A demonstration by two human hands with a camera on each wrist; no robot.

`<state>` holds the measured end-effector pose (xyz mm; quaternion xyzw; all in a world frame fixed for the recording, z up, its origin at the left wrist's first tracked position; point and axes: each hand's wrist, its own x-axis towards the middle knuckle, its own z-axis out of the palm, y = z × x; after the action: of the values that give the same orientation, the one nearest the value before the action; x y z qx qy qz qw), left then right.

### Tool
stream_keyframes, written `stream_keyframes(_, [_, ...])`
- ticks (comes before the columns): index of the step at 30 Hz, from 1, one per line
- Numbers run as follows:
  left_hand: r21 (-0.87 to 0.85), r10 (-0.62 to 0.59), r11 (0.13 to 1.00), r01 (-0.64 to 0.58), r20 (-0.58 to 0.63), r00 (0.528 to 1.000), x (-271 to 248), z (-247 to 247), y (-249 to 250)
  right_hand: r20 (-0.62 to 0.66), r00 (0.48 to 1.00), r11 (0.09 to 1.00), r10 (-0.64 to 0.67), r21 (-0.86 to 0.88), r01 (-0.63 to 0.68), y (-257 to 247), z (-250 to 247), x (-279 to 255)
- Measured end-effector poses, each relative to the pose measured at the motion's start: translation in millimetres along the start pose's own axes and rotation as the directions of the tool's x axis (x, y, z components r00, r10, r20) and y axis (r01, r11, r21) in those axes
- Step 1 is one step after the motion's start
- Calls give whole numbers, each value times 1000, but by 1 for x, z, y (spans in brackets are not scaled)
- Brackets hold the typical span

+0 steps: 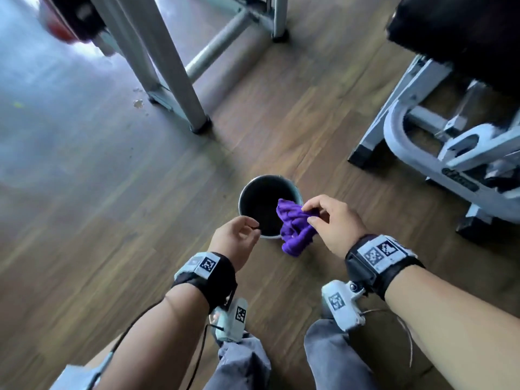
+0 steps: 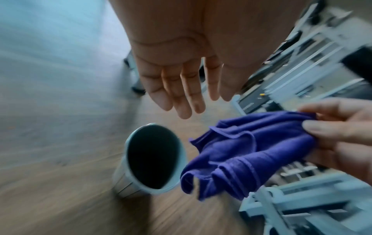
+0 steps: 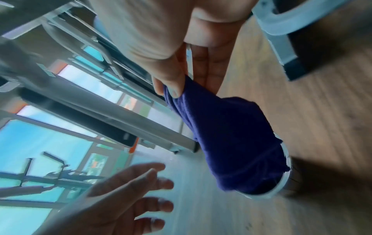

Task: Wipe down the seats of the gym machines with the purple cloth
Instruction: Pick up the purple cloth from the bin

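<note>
Grey trouser legs [image 1: 244, 361] sit lowest in our head view, with our two forearms reaching out above them. Our left hand [image 1: 235, 237] hangs over the near rim of the bucket [image 1: 242, 198], fingers relaxed and loosely spread, holding nothing; the left wrist view confirms the straight fingers [image 2: 181, 89]. To its right, the purple cloth [image 1: 294, 229] hangs crumpled above the bucket's right edge, apart from the left hand. Its fabric is deep violet, bunched into soft folds, with a stitched hem visible [image 2: 237, 152]. Our right hand [image 1: 334, 223] pinches the cloth's upper corner between thumb and fingertips [image 3: 173, 85], the rest drooping below. At far right stands a pale grey gym machine frame [image 1: 422, 142] on the wood floor [image 1: 140, 192].
</note>
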<state>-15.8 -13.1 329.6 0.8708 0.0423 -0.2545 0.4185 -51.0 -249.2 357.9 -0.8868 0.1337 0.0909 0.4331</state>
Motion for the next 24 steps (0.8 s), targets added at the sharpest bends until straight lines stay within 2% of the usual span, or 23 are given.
stream_keyframes(2, [38, 184, 982, -184, 18, 983, -28, -25, 52, 10, 995, 995, -96, -10, 96, -48, -38, -15])
stream_keyframes(3, [66, 283, 956, -285, 36, 959, -42, -39, 79, 14, 988, 988, -151, -15, 151, -73, -58, -21])
stream_keyframes(5, [148, 465, 869, -472, 80, 882, -62, -67, 127, 21, 962, 962, -272, 1, 272, -119, -96, -34])
stream_keyframes(8, [242, 612, 750, -616, 98, 784, -82, -106, 190, 13, 903, 903, -429, -9, 429, -182, -148, -51])
stream_keyframes(10, [262, 659, 703, -661, 110, 744, -91, -125, 226, -13, 864, 863, -504, -36, 503, -214, -176, -59])
stream_keyframes(11, [278, 661, 695, -663, 113, 741, -95, -133, 243, -20, 850, 849, -527, -51, 526, -228, -189, -62])
stream_keyframes(15, [291, 599, 748, -597, 93, 795, -110, -162, 294, -46, 809, 804, -586, -153, 574, -263, -232, -70])
stream_keyframes(18, [258, 647, 733, -630, 22, 762, -119, -180, 319, -52, 820, 805, -570, -239, 544, -272, -255, -71])
stream_keyframes(21, [215, 686, 719, -661, -61, 725, -125, -197, 335, 19, 838, 771, -546, -381, 511, -276, -272, -75])
stream_keyframes(24, [207, 732, 667, -716, -1, 681, -136, -206, 352, 74, 857, 727, -511, -495, 476, -281, -280, -83])
